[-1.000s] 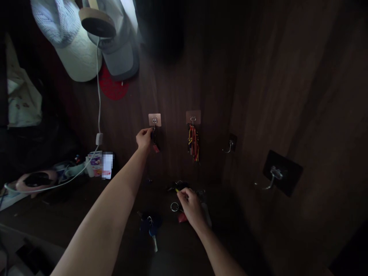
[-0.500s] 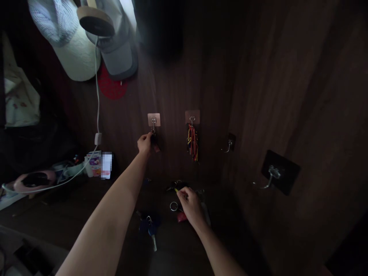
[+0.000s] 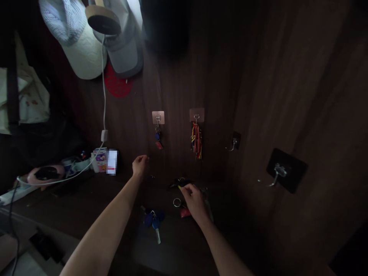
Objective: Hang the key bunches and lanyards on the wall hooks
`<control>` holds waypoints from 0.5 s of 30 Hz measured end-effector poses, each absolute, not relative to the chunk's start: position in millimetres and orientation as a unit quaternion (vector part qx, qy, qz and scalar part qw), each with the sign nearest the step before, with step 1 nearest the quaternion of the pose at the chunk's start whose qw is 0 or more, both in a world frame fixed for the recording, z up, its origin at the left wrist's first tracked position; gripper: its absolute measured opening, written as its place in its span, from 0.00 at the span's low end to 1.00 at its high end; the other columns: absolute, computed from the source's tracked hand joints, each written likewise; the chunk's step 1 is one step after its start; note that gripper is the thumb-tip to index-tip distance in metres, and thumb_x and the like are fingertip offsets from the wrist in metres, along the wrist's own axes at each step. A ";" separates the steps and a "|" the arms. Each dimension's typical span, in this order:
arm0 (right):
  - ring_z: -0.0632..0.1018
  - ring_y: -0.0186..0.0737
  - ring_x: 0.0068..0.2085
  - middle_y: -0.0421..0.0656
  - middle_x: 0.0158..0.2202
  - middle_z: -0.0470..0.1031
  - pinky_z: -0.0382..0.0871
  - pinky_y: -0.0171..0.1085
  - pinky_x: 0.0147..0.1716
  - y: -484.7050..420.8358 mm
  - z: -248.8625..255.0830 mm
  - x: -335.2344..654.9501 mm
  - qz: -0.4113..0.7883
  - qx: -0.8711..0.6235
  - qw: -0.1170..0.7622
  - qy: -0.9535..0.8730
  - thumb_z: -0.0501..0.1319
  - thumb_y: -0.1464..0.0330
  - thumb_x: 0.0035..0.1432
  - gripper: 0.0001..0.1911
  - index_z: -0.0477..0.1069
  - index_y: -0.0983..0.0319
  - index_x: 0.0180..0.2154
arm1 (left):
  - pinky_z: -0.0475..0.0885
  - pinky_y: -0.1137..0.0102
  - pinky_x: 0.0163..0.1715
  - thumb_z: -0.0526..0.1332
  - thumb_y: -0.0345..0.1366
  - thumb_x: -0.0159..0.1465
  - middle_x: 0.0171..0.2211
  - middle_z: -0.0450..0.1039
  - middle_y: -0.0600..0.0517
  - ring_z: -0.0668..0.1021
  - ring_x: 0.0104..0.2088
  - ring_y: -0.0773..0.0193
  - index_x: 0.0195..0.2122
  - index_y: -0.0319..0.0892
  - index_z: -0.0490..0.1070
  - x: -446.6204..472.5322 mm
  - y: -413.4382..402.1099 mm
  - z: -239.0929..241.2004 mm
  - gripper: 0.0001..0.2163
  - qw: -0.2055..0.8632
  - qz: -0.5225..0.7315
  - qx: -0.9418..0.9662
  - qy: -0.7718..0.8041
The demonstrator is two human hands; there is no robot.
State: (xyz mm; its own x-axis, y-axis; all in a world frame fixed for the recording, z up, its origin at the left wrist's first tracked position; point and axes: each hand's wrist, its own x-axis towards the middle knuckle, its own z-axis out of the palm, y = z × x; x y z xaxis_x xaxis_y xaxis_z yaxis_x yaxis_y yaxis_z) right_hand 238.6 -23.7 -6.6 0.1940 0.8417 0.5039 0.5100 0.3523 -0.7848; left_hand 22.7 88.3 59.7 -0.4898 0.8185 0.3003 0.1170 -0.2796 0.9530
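Head view: I see my left hand (image 3: 140,166) half-open and empty, just below a blue-and-red key bunch (image 3: 157,137) hanging from a copper-coloured adhesive wall hook (image 3: 158,117). My right hand (image 3: 194,201) curls over a black, yellow-tipped key bunch (image 3: 179,184) on the dark wood surface (image 3: 172,253); I cannot tell whether it grips. A steel key ring (image 3: 177,202) and blue-fobbed keys (image 3: 153,220) lie nearby.

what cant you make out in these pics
All in the head view:
What the right hand touches: its fingers cover it, and only a yellow bit shows.
The card: its face is pixelated.
The dark shape: blurred, and cut off by the top edge.
The bag: cut off by the left edge.
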 end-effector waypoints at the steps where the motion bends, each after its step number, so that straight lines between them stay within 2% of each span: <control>1: 0.73 0.38 0.30 0.39 0.25 0.71 0.62 0.34 0.31 -23.4 -6.8 239.0 0.152 -0.549 0.544 -0.616 0.53 0.61 0.53 0.12 0.66 0.58 0.22 | 0.70 0.72 0.31 0.59 0.40 0.52 0.30 0.77 0.47 0.77 0.31 0.63 0.34 0.37 0.73 19.7 85.4 53.0 0.12 0.255 0.663 0.437 0.552; 10: 0.73 0.40 0.32 0.41 0.26 0.72 0.62 0.36 0.34 -21.1 -7.8 242.0 0.151 -0.540 0.548 -0.621 0.53 0.61 0.53 0.12 0.66 0.59 0.23 | 0.68 0.69 0.38 0.59 0.34 0.54 0.35 0.77 0.49 0.77 0.37 0.59 0.36 0.42 0.75 5.5 61.3 12.2 0.10 0.177 0.513 0.544 0.641; 15: 0.73 0.40 0.32 0.41 0.26 0.72 0.62 0.35 0.33 -22.5 -7.7 242.8 0.151 -0.539 0.550 -0.619 0.53 0.60 0.53 0.12 0.67 0.59 0.23 | 0.66 0.66 0.45 0.58 0.33 0.56 0.43 0.75 0.48 0.74 0.45 0.57 0.42 0.43 0.74 13.7 53.8 -2.9 0.12 0.140 0.428 0.601 0.660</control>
